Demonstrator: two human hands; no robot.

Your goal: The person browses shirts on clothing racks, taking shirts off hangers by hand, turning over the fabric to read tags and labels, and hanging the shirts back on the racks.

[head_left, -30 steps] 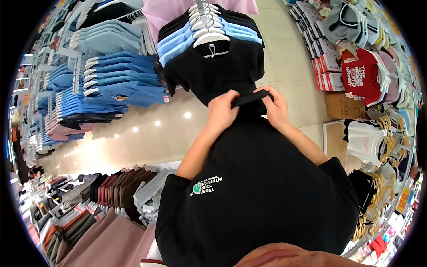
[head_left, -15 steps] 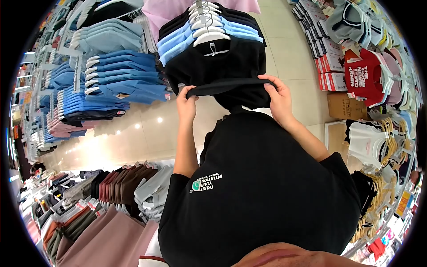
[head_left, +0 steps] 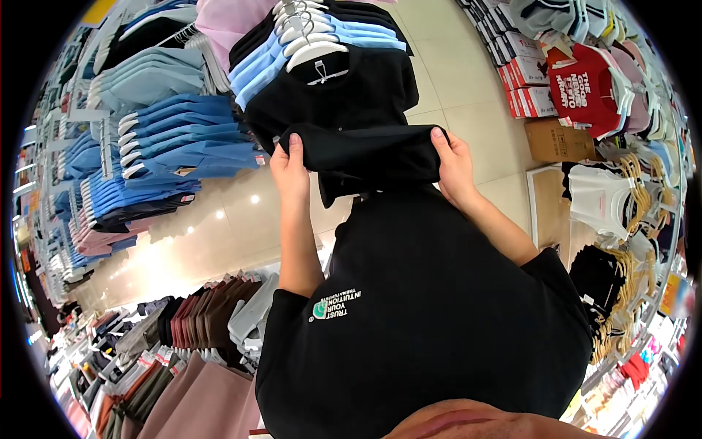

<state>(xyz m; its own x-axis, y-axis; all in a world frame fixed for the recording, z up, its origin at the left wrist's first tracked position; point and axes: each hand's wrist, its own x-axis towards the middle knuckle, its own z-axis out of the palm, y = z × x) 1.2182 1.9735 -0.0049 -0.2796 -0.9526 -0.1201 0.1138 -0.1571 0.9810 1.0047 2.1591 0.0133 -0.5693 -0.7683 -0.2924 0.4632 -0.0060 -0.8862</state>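
A black T-shirt [head_left: 365, 91] hangs on a white hanger [head_left: 316, 53] at the front of a rack, facing me. My left hand [head_left: 291, 167] is closed on the left side of its lower part, thumb on top of the cloth. On the right side my right hand [head_left: 455, 167] pinches the same shirt, thumb also on top. Between the two hands a fold of black cloth [head_left: 365, 150] is stretched, and its lower end droops toward me. The fingers beneath the cloth are hidden.
Light blue shirts [head_left: 256, 73] hang just behind the black one. Blue garments [head_left: 183, 132] on hangers line the left. Shoe boxes [head_left: 530, 69], a cardboard box [head_left: 559, 140] and a red shirt [head_left: 581, 88] stand or hang at right. Brown trousers [head_left: 219, 311] hang at lower left.
My hands have turned more of the shirt's lower cloth up and over, so the fold between them is wider. The view has shifted slightly, moving the racks left and up.
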